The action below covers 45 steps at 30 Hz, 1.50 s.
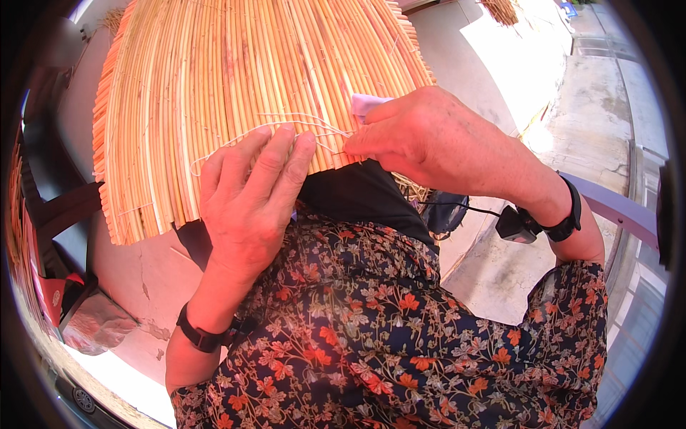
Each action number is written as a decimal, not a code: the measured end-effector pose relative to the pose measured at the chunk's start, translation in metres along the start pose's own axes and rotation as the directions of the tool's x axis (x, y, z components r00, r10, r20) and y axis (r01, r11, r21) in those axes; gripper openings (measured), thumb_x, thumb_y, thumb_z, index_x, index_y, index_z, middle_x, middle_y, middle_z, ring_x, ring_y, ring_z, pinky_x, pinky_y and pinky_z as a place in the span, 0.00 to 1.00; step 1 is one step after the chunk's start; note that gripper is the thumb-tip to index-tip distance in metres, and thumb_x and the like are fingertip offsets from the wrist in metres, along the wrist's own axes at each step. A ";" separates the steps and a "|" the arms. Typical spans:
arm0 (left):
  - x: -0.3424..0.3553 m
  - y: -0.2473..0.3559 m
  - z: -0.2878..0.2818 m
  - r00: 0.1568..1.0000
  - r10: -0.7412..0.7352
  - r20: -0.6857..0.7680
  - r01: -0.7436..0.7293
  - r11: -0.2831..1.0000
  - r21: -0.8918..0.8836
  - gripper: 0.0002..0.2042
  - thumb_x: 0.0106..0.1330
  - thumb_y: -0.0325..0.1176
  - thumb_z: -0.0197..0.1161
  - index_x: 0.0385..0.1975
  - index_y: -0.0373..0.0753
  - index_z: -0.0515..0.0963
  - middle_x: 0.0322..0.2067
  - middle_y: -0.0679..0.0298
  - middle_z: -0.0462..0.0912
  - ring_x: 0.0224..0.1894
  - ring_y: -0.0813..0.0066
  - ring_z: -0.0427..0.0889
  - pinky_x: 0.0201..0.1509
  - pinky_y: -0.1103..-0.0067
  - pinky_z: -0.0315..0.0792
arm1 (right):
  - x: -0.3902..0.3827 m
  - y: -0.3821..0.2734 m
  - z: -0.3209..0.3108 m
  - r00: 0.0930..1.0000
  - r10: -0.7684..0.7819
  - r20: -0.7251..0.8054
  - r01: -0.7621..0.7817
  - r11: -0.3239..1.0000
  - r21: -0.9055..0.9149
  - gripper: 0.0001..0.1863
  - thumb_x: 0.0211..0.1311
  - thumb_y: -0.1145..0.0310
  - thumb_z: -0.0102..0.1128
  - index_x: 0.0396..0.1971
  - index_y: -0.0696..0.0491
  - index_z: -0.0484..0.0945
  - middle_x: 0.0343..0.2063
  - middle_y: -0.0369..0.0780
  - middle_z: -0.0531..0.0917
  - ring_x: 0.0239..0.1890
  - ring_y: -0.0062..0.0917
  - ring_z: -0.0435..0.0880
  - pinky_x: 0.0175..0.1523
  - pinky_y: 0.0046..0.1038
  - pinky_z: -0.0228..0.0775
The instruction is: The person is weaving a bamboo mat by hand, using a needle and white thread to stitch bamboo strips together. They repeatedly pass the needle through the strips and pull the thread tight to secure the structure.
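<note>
Brightly lit, warm orange-pink in cast; glares white on the ground (pixel 518 64) at upper right; reads crisp across the stalk mat (pixel 243 71); bends and blackens toward the round rim.

Weathered grey concrete (pixel 593 100) shows above a lilac bar (pixel 611 205). Sunlight whitens the ground (pixel 522 64) up and left of the bar; far left of it, a dark frame (pixel 71 209) borders cracked floor (pixel 125 261).

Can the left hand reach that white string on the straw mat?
Probably yes. The left hand lies on the straw mat, its fingers right by the white string, and nothing seems to block them. Part of the string runs to the right hand.
</note>
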<state>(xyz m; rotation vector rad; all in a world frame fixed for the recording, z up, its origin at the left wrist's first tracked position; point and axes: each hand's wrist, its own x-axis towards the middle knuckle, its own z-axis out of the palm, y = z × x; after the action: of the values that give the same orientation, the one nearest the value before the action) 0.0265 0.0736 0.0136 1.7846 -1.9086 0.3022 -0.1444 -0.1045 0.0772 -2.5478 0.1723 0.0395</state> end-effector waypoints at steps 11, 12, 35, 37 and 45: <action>0.000 0.000 0.000 1.000 -0.001 -0.006 0.001 1.000 -0.008 0.18 0.54 0.30 0.63 0.46 0.42 0.86 0.48 0.66 0.85 0.50 0.69 0.81 0.53 0.72 0.71 | -0.001 0.000 -0.001 1.000 0.001 -0.009 -0.001 1.000 0.016 0.08 0.59 0.68 0.59 0.23 0.54 0.81 0.21 0.51 0.79 0.28 0.50 0.80 0.34 0.48 0.70; 0.000 0.000 -0.001 1.000 -0.002 -0.007 0.002 1.000 -0.010 0.18 0.54 0.30 0.63 0.46 0.42 0.86 0.48 0.66 0.85 0.50 0.69 0.81 0.53 0.72 0.71 | 0.000 0.000 0.000 1.000 -0.005 -0.012 0.005 1.000 0.014 0.08 0.59 0.68 0.59 0.23 0.54 0.81 0.21 0.51 0.79 0.28 0.50 0.80 0.34 0.48 0.70; 0.011 -0.020 -0.018 0.987 0.132 -0.092 -0.125 0.989 0.073 0.18 0.52 0.29 0.64 0.45 0.37 0.84 0.45 0.62 0.85 0.48 0.65 0.84 0.50 0.70 0.76 | 0.059 -0.030 -0.048 0.953 -0.139 0.270 0.196 0.961 -0.196 0.08 0.56 0.71 0.59 0.25 0.61 0.82 0.24 0.51 0.83 0.30 0.48 0.83 0.36 0.40 0.76; 0.025 -0.032 -0.039 0.977 0.168 -0.132 -0.156 0.983 0.099 0.18 0.52 0.29 0.64 0.45 0.38 0.84 0.45 0.63 0.85 0.48 0.66 0.84 0.50 0.71 0.76 | 0.078 -0.050 -0.085 0.929 -0.034 0.369 0.096 0.984 -0.152 0.08 0.60 0.73 0.59 0.29 0.61 0.84 0.24 0.49 0.83 0.33 0.45 0.84 0.38 0.37 0.75; 0.078 -0.059 -0.125 0.890 0.369 -0.268 -0.349 0.929 0.123 0.19 0.45 0.26 0.74 0.40 0.37 0.81 0.31 0.61 0.82 0.31 0.63 0.81 0.35 0.71 0.71 | 0.090 -0.056 -0.156 0.886 -0.247 0.393 0.125 0.943 0.309 0.05 0.67 0.75 0.60 0.37 0.60 0.83 0.27 0.37 0.84 0.30 0.19 0.82 0.50 0.27 0.79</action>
<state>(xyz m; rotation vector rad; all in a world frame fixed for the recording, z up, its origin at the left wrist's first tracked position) 0.1098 0.0599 0.1479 1.3273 -2.0212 0.7283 -0.0490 -0.1554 0.2315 -2.2005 -0.2287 0.4639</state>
